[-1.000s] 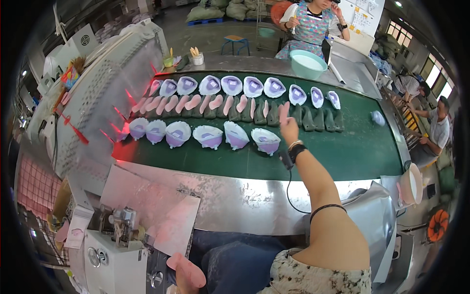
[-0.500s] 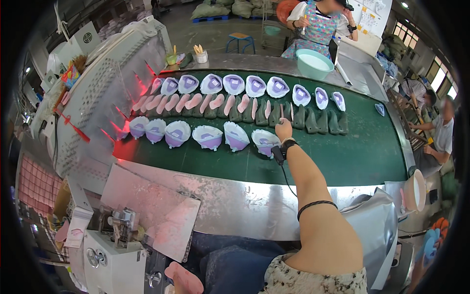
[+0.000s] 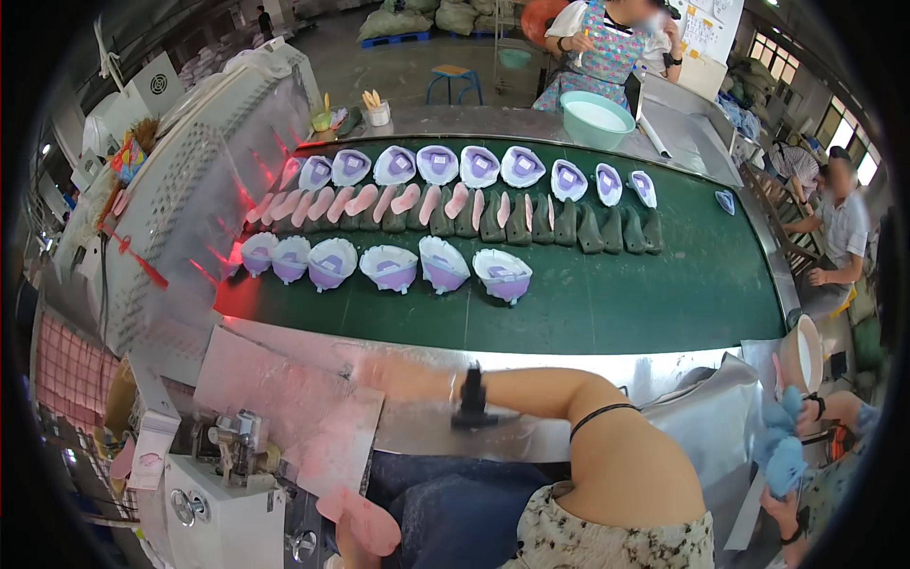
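Observation:
My left hand (image 3: 352,547), low in the view, is closed on pink insoles (image 3: 372,523); its fingers are mostly hidden. My right arm reaches leftward, and my right hand (image 3: 403,378) is a blur above the metal table edge, beside a pink-dusted board (image 3: 284,394). Whether it holds anything does not show. On the green belt (image 3: 607,294) stands a row of dark green shoe lasts (image 3: 588,230). Pink insoles (image 3: 408,197) lie on or against those at the left and middle. Purple-and-white shoe uppers line both sides, a far row (image 3: 437,164) and a near row (image 3: 388,268).
A perforated machine housing (image 3: 204,156) glows red at the belt's left end. A white-bodied machine (image 3: 223,512) stands low left. Across the belt, a person in an apron (image 3: 607,57) stands behind a mint basin (image 3: 595,119). At lower right, another person's hands hold blue pieces (image 3: 784,446).
My right hand has left the lasts and swung back toward my left side. My left hand and its insoles have risen slightly. Another person's hands with blue pieces have come farther in at right.

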The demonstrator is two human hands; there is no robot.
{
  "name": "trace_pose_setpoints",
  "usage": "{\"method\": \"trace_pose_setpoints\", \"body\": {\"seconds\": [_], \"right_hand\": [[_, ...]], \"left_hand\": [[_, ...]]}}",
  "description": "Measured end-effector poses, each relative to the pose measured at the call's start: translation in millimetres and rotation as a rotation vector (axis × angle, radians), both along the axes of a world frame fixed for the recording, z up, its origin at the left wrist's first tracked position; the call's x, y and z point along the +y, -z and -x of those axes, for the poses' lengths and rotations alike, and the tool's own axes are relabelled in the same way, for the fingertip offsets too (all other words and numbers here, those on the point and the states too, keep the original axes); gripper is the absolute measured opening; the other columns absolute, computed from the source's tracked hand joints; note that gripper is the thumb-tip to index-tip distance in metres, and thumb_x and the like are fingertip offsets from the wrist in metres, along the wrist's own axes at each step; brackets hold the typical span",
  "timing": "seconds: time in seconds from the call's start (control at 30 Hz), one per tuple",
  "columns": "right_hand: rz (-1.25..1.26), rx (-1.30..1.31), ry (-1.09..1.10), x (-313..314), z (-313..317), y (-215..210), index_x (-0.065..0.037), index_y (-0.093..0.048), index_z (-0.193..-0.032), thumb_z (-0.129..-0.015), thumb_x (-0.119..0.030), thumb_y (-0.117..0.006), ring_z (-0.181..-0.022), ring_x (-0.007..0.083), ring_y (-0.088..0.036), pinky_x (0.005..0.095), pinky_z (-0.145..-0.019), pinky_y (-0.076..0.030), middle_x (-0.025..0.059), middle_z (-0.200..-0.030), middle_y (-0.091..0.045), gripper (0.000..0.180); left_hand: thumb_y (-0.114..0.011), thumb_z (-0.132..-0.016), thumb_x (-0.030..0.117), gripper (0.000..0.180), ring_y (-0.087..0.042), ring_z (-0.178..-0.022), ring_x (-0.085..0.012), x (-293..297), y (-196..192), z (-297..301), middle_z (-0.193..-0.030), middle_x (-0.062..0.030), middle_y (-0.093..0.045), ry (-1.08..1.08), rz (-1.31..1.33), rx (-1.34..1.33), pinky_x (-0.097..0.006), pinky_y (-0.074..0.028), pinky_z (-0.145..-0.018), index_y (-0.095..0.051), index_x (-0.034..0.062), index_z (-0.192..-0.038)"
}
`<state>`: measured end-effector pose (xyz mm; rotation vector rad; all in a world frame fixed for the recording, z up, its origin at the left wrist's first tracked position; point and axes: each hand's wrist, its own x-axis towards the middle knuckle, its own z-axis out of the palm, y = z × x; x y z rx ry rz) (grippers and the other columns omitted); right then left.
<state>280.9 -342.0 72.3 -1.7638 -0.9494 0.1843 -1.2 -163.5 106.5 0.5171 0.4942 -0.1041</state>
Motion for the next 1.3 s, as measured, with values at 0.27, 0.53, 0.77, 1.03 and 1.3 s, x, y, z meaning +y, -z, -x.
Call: {"method": "trace_pose_setpoints", "body": {"seconds": [0.27,0.53,0.77,1.03,1.3], "right_hand": [[0.026,0.031,-0.219,108.6,163.4,24.8,-0.001,-0.062,-0.100,-0.090,-0.032,-0.055,-0.092,0.0320,-0.063,0.0411,-0.080,-0.049,0.0173,-0.098,-0.065,0.034],[-0.080,0.352,-0.008,188.4,69.1,27.2,0.001,-0.055,-0.109,-0.080,-0.019,-0.065,-0.079,0.0284,-0.064,0.0368,-0.066,-0.049,0.0196,-0.086,-0.064,0.037],[0.130,-0.067,0.178,235.2,37.0,-2.0,-0.003,-0.056,-0.109,-0.079,-0.011,-0.061,-0.088,0.0393,-0.061,0.0442,-0.074,-0.048,0.0210,-0.093,-0.062,0.031],[0.237,-0.374,0.286,226.6,25.4,-12.2,-0.004,-0.062,-0.096,-0.082,-0.024,-0.063,-0.086,0.0398,-0.060,0.0458,-0.074,-0.048,0.0175,-0.092,-0.063,0.024],[-0.044,0.169,0.414,276.0,-8.0,50.3,0.001,-0.067,-0.093,-0.084,-0.040,-0.063,-0.084,0.0376,-0.065,0.0444,-0.074,-0.050,0.0216,-0.087,-0.067,0.042]], "left_hand": [[-0.034,-0.100,0.043,0.055,-0.061,-0.083,-0.0210,42.6,53.3,-3.8,-0.103,-0.0112,-0.061,-0.282,-0.498,0.036,-0.032,-0.053,-0.071,-0.044,0.0025,-0.135],[-0.023,-0.097,0.060,0.073,-0.062,-0.071,-0.0211,35.8,13.4,56.1,-0.089,-0.0091,-0.061,-0.252,-0.371,0.219,-0.037,-0.056,-0.063,-0.048,0.0001,-0.131],[-0.025,-0.098,0.048,0.064,-0.062,-0.071,-0.0214,35.1,4.5,67.7,-0.084,-0.0061,-0.056,-0.192,-0.281,0.239,-0.037,-0.056,-0.066,-0.046,-0.0004,-0.133],[-0.026,-0.097,0.046,0.063,-0.063,-0.075,-0.0226,37.5,22.3,99.3,-0.086,-0.0079,-0.055,-0.211,-0.291,0.234,-0.038,-0.056,-0.069,-0.047,-0.0030,-0.130],[-0.045,-0.097,0.041,0.059,-0.064,-0.082,-0.0284,40.7,20.7,97.7,-0.092,-0.0093,-0.056,-0.223,-0.247,0.151,-0.044,-0.057,-0.075,-0.038,-0.0004,-0.138]]}}
